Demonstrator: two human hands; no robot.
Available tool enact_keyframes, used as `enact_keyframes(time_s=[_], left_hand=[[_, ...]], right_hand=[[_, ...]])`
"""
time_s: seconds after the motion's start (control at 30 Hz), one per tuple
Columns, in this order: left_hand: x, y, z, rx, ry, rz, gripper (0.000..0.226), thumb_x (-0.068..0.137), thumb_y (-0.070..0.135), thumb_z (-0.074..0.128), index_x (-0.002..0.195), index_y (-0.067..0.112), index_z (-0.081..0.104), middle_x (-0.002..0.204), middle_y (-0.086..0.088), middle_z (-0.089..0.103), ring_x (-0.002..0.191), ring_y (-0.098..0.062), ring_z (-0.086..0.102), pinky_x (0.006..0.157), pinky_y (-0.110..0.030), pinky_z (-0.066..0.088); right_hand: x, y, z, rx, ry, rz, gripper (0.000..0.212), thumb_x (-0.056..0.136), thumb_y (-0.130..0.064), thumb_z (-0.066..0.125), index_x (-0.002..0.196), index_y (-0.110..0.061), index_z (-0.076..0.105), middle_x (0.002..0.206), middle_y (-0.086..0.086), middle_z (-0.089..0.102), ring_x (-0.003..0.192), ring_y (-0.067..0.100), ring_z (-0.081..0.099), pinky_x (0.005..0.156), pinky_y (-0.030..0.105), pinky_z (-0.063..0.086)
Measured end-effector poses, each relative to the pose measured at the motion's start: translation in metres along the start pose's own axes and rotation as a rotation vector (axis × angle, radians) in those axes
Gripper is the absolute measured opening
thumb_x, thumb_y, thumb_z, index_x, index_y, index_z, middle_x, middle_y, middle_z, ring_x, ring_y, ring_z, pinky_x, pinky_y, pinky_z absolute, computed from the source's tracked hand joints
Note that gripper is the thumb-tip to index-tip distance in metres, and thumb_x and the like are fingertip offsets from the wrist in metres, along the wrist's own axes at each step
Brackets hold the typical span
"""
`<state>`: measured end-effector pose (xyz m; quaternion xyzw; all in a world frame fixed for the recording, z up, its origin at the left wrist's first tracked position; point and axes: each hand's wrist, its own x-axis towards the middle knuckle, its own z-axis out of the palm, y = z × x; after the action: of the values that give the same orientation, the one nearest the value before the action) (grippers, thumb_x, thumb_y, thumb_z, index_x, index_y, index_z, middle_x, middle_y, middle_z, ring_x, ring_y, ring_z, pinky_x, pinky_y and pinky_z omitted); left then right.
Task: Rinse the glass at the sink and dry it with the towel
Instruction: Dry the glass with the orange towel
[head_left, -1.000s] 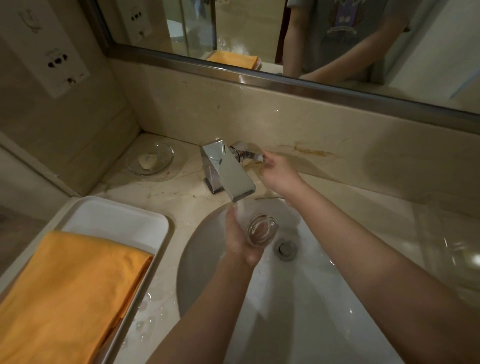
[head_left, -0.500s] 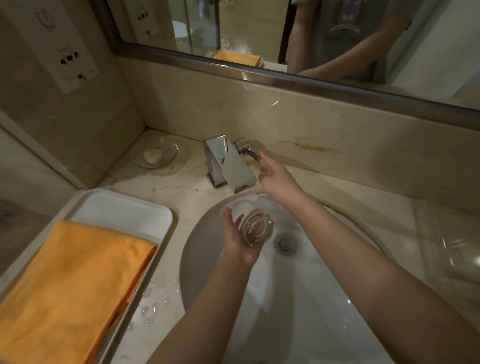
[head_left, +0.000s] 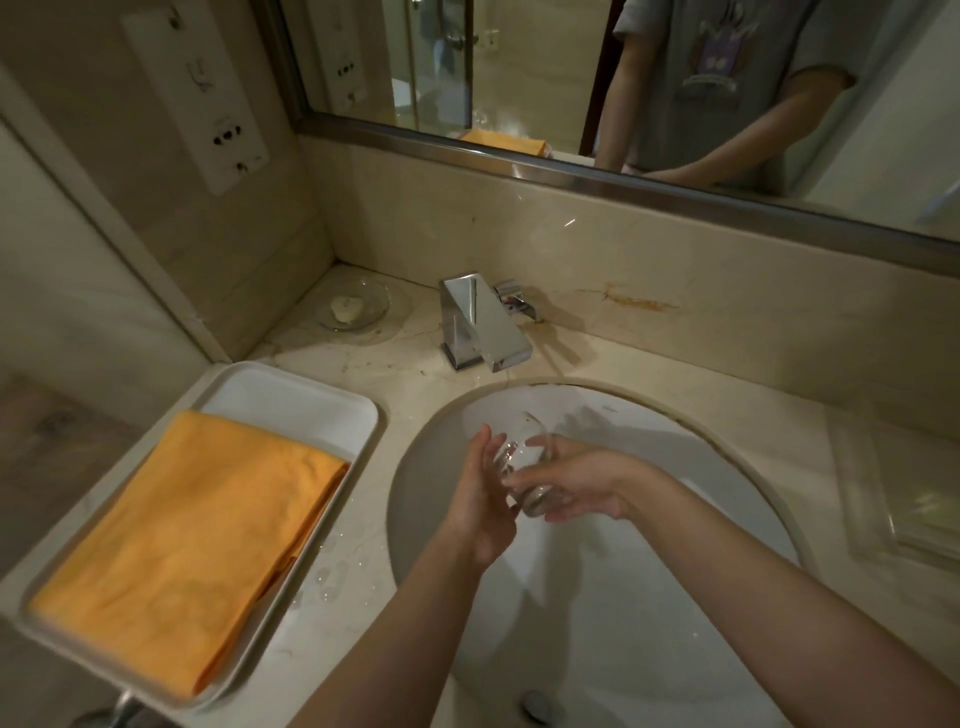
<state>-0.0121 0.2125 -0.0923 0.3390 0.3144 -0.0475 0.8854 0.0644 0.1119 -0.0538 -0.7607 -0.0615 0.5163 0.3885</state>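
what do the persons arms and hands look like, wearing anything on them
Both forearms are bare, with no sleeves reaching them. The left hand and right hand show no gloves, rings, watch or bracelet. In the mirror, the reflection shows a grey short-sleeved T-shirt with a purple printed graphic on the chest.

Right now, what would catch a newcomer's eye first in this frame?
The folded orange towel in the white tray left of the sink stands out most. Next, the clear glass held between the left hand and right hand over the basin, with the chrome faucet behind.
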Motion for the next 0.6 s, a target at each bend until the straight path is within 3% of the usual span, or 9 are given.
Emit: enact_keyframes(time_s=[0.1,0.2,0.3,0.33,0.4,0.47,0.53,0.6], left_hand=[[-0.011,-0.001,-0.014,0.257,0.038,-0.007,0.045,0.094,0.051,0.032,0.131,0.028,0.044,0.132,0.01,0.045,0.125,-0.011,0.038,0.113,-0.037,0.017],[-0.021,-0.004,-0.028,0.403,0.129,-0.011,0.046,0.097,0.044,0.033,0.136,0.021,0.041,0.141,0.004,0.041,0.132,-0.018,0.036,0.106,-0.036,0.023],[-0.03,-0.005,-0.036,0.491,0.243,0.008,0.038,0.099,0.038,0.034,0.132,0.021,0.042,0.132,0.002,0.046,0.111,-0.015,0.047,0.089,-0.03,0.033],[-0.034,-0.004,-0.036,0.526,0.261,0.015,0.038,0.1,0.035,0.034,0.134,0.019,0.042,0.126,0.002,0.046,0.104,-0.014,0.048,0.087,-0.028,0.035],[-0.041,0.0,-0.04,0.63,0.259,0.06,0.034,0.102,0.028,0.033,0.128,0.013,0.049,0.117,-0.001,0.048,0.101,-0.017,0.05,0.084,-0.022,0.039],[-0.043,0.001,-0.046,0.758,0.231,0.116,0.029,0.102,0.021,0.033,0.11,0.01,0.059,0.101,-0.004,0.052,0.082,-0.015,0.052,0.06,-0.011,0.042],[-0.042,0.001,-0.054,0.918,0.221,0.143,0.031,0.101,0.015,0.035,0.115,0.004,0.06,0.103,-0.015,0.056,0.076,-0.022,0.055,0.045,-0.007,0.034],[-0.042,0.0,-0.061,1.031,0.206,0.171,0.031,0.098,0.007,0.037,0.122,0.007,0.057,0.119,-0.015,0.059,0.091,-0.027,0.059,0.056,-0.009,0.042]], right_hand=[[-0.004,0.0,0.004,-0.341,0.153,-0.082,0.082,0.073,-0.016,0.075,0.137,-0.025,0.026,0.089,-0.001,0.055,0.076,0.013,0.06,0.071,0.025,0.053],[-0.009,-0.004,-0.003,-0.392,0.064,0.012,0.078,0.07,-0.017,0.077,0.133,-0.028,0.033,0.102,0.004,0.058,0.08,0.017,0.06,0.062,0.025,0.05],[-0.016,-0.011,-0.002,-0.575,-0.047,0.149,0.071,0.073,-0.019,0.073,0.132,-0.024,0.034,0.091,0.001,0.064,0.066,0.012,0.062,0.058,0.021,0.047],[-0.016,-0.016,-0.002,-0.733,-0.023,0.193,0.073,0.073,-0.02,0.073,0.134,-0.022,0.031,0.094,0.003,0.066,0.064,0.011,0.063,0.06,0.022,0.048],[-0.023,-0.024,0.002,-1.06,0.028,0.247,0.082,0.073,-0.026,0.075,0.138,-0.018,0.025,0.119,0.008,0.06,0.085,0.02,0.064,0.072,0.028,0.05],[-0.02,-0.022,0.001,-1.099,-0.003,0.321,0.083,0.074,-0.031,0.074,0.14,-0.023,0.026,0.123,0.007,0.055,0.096,0.024,0.059,0.071,0.028,0.049],[-0.022,-0.022,0.005,-1.117,-0.037,0.38,0.084,0.074,-0.032,0.074,0.142,-0.024,0.025,0.117,0.006,0.057,0.099,0.024,0.059,0.074,0.029,0.049],[-0.02,-0.017,0.01,-1.208,0.023,0.387,0.089,0.073,-0.03,0.075,0.144,-0.019,0.023,0.125,0.008,0.055,0.108,0.026,0.058,0.085,0.033,0.05]])
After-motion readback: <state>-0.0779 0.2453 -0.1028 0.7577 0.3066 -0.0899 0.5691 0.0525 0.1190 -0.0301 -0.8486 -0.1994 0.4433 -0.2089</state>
